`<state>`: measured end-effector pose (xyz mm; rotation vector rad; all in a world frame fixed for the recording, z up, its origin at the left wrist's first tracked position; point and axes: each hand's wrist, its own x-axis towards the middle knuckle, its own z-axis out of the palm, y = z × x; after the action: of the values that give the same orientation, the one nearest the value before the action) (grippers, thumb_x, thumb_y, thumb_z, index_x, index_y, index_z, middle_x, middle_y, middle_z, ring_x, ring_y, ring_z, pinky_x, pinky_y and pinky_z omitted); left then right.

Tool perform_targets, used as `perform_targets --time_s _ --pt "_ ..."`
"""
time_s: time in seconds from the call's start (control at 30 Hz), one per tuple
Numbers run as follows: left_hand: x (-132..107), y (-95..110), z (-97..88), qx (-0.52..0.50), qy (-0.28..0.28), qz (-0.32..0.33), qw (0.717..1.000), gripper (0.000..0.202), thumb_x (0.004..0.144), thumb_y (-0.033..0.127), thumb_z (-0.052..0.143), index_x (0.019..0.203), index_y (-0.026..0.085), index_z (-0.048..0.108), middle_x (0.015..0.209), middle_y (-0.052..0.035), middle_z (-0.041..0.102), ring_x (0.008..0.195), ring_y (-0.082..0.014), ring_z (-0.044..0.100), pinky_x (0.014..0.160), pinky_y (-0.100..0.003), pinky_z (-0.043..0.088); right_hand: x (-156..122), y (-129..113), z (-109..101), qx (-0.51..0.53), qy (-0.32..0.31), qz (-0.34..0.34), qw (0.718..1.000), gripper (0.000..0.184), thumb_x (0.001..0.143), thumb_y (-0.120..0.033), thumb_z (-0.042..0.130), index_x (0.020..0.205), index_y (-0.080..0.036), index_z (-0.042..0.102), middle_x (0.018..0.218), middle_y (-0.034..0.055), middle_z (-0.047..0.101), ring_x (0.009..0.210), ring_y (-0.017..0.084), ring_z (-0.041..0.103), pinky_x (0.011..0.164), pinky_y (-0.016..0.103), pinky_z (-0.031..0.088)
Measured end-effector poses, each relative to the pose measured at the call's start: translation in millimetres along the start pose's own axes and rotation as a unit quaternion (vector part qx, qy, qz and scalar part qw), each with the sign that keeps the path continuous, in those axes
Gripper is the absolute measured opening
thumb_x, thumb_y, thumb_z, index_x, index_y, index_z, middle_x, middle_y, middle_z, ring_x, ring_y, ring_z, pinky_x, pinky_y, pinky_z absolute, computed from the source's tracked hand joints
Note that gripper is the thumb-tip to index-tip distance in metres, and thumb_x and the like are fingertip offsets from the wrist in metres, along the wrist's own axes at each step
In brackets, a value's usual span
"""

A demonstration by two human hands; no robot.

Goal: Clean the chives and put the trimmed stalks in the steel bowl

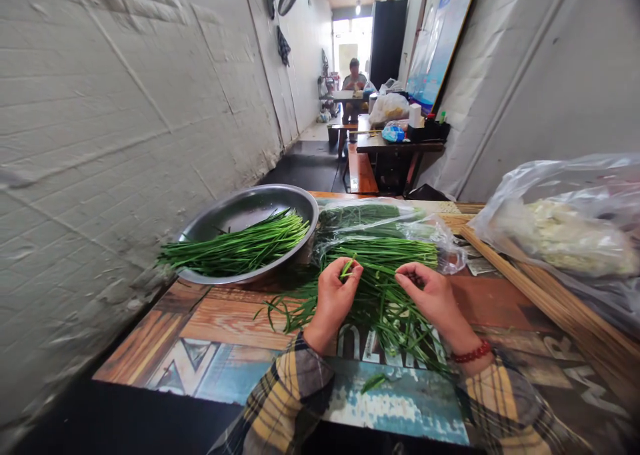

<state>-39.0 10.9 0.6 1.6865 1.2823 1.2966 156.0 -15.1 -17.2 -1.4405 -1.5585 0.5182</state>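
Note:
My left hand (334, 298) is closed in a pinch on a short piece of garlic chive (347, 267). To its right, my right hand (433, 300) has its thumb and fingers curled together; whatever lies between them is too hidden to make out. Beneath and between both hands spreads a loose heap of garlic chives (400, 321) on the table (240, 321). Just beyond, a bundle of garlic chives (385, 249) lies partly in a clear plastic bag (360, 216). On the left, a metal bowl (235, 213) holds more chives, their tips hanging over its rim.
Long wooden sticks (530, 281) lie at the right, beside a clear bag of pale shredded food (575, 235). A cut leaf (374, 382) rests near the front edge. A white wall (125, 141) borders the left. Farther back, a person (354, 78) sits at another table.

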Motion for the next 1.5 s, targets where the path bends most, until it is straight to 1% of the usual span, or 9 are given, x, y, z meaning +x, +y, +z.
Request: perform_targets --time_s 0.2,0.4,0.63,0.83,0.9,1.0,1.13,1.27,1.5 --pt "-6 -8 8.2 0.056 -0.022 0.031 0.998 0.016 0.077 0.031 0.069 0.084 0.017 0.066 0.082 -0.0031 0.066 0.076 -0.0159 0.06 0.069 -0.026 0.045 -4 -10 5 0.019 -0.01 -0.015 1.0 0.022 0.084 -0.04 0.059 0.083 -0.02 0.068 0.075 0.003 0.068 0.067 0.018 0.061 0.064 0.029 0.048" --pt "-5 -5 7.7 0.059 -0.024 0.033 0.997 0.014 0.082 0.022 0.058 0.071 0.016 0.061 0.07 0.0002 0.059 0.068 -0.0128 0.054 0.064 -0.023 0.04 -6 -17 9 0.042 -0.043 -0.039 0.997 0.021 0.083 -0.04 0.061 0.08 -0.02 0.068 0.073 0.0025 0.067 0.066 0.017 0.059 0.062 0.029 0.047" --pt "3 -3 -1.6 0.037 0.044 -0.022 0.998 0.02 0.082 0.026 0.053 0.064 0.017 0.05 0.058 0.0055 0.04 0.055 -0.0091 0.038 0.053 -0.021 0.029 3 5 3 0.085 0.074 0.044 0.993 0.03 0.082 -0.047 0.062 0.087 -0.018 0.069 0.085 0.0072 0.071 0.08 0.022 0.064 0.074 0.035 0.05" --pt "-2 0 -1.0 0.093 -0.038 0.085 0.991 0.03 0.082 0.027 0.058 0.056 0.017 0.047 0.058 0.0036 0.044 0.058 -0.0101 0.042 0.056 -0.022 0.033 10 12 -2 0.134 0.109 0.058 0.983 0.032 0.08 -0.049 0.064 0.087 -0.018 0.068 0.084 0.0065 0.071 0.078 0.02 0.064 0.074 0.035 0.051" --pt "-5 1 -0.1 0.098 -0.03 0.124 0.987 0.025 0.085 0.029 0.059 0.063 0.017 0.056 0.063 0.0014 0.052 0.063 -0.0117 0.049 0.06 -0.023 0.038 7 6 -1 0.119 0.084 0.043 0.988 0.029 0.081 -0.046 0.063 0.086 -0.019 0.069 0.083 0.0061 0.071 0.078 0.021 0.064 0.073 0.034 0.051" --pt "-7 0 -0.1 0.089 -0.002 0.152 0.984 0.014 0.089 0.024 0.056 0.094 0.019 0.067 0.082 -0.0036 0.066 0.078 -0.0149 0.059 0.072 -0.026 0.045 2 -7 4 0.084 0.027 -0.01 0.996 0.02 0.083 -0.04 0.062 0.083 -0.021 0.07 0.084 0.0047 0.072 0.079 0.02 0.065 0.073 0.033 0.052" --pt "-11 -2 0.5 0.144 -0.068 0.169 0.973 0.028 0.088 0.022 0.058 0.115 0.021 0.065 0.091 -0.0055 0.067 0.081 -0.0166 0.061 0.073 -0.026 0.047 -4 -16 12 0.045 -0.024 -0.103 0.993 0.013 0.084 -0.03 0.059 0.081 -0.023 0.07 0.08 0.0029 0.071 0.078 0.019 0.065 0.075 0.033 0.052" --pt "-12 -3 2.2 0.206 -0.132 0.144 0.959 0.019 0.086 0.023 0.06 0.102 0.021 0.07 0.081 -0.0032 0.062 0.073 -0.0155 0.059 0.065 -0.025 0.044 -4 -14 13 0.021 -0.006 -0.093 0.995 0.011 0.082 -0.028 0.06 0.085 -0.023 0.069 0.081 0.0033 0.07 0.075 0.019 0.065 0.072 0.033 0.053" --pt "-6 -9 2.1 0.172 -0.09 0.11 0.975 0.021 0.09 0.024 0.054 0.073 0.018 0.065 0.072 -0.0019 0.059 0.069 -0.0142 0.055 0.064 -0.024 0.039 -1 -14 8 0.113 -0.006 -0.019 0.993 0.035 0.08 -0.033 0.063 0.113 -0.021 0.058 0.082 0.0023 0.068 0.074 0.017 0.065 0.071 0.031 0.054"
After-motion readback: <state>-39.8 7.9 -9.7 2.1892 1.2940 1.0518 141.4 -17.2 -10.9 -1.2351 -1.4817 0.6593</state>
